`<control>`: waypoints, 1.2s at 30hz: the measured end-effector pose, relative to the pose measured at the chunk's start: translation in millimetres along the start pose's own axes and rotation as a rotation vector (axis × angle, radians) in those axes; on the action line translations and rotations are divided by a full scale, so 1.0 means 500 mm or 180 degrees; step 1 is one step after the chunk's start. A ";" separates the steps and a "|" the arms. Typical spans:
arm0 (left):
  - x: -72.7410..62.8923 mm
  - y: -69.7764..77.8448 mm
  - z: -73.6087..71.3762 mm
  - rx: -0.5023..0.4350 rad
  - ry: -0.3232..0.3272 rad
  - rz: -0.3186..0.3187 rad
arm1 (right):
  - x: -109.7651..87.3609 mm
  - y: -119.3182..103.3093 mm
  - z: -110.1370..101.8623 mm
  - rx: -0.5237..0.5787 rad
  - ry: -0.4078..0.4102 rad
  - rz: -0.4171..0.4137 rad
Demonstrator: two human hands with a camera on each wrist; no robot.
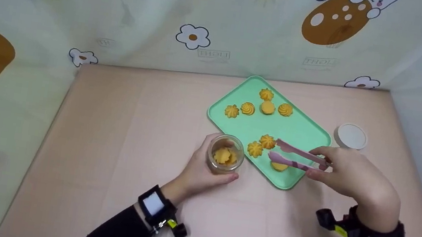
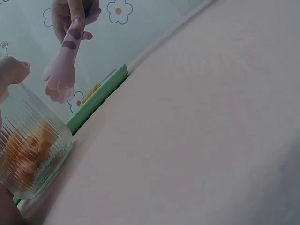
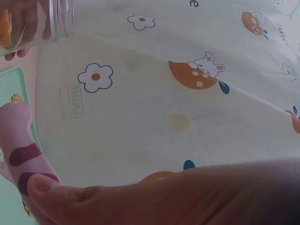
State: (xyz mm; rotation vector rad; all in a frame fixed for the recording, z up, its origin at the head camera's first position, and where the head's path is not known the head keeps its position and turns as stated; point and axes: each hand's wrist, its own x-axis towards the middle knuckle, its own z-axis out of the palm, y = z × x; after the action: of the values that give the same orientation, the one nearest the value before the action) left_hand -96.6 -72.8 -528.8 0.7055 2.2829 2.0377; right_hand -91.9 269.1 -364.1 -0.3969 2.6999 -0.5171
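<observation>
My left hand (image 1: 203,167) grips a clear ribbed glass jar (image 1: 223,170) with several yellow cookies (image 1: 223,156) inside, the fingers and thumb around its sides. In my right hand (image 1: 357,178) is a pair of pink tongs (image 1: 298,151), pinched between thumb and fingers. Their paw-shaped tips are spread apart over the green tray (image 1: 308,137), with nothing between them. Close by the tips lie two swirled cookies (image 1: 267,141), and the lower arm of the tongs partly covers another cookie (image 1: 279,166). The left wrist view shows the tongs (image 2: 62,77) above the jar (image 2: 35,154).
More piped cookies (image 1: 248,108) lie at the far side of the tray. A round white lid (image 1: 351,136) sits right of the tray, behind my right hand. A patterned curtain (image 1: 146,21) stands along the table's (image 1: 101,127) back edge and sides.
</observation>
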 end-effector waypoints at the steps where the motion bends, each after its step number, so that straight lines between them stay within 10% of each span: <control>1: 0.000 0.000 0.000 -0.0001 0.0007 0.0004 | 0.001 0.002 0.000 -0.0009 -0.0024 0.0043; 22: 0.000 0.004 -0.004 0.0000 0.0006 -0.0038 | 0.010 -0.006 0.008 -0.0050 -0.0419 0.0299; 36: 0.000 0.004 -0.002 -0.0074 0.0014 -0.0039 | 0.020 -0.003 0.010 -0.0223 -0.0190 0.0205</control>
State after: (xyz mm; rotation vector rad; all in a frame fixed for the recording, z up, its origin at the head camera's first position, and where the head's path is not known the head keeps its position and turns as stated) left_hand -96.3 -73.4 -526.8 0.6847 2.2560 2.0591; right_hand -98.3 262.8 -370.8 -0.3372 2.6687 -0.3874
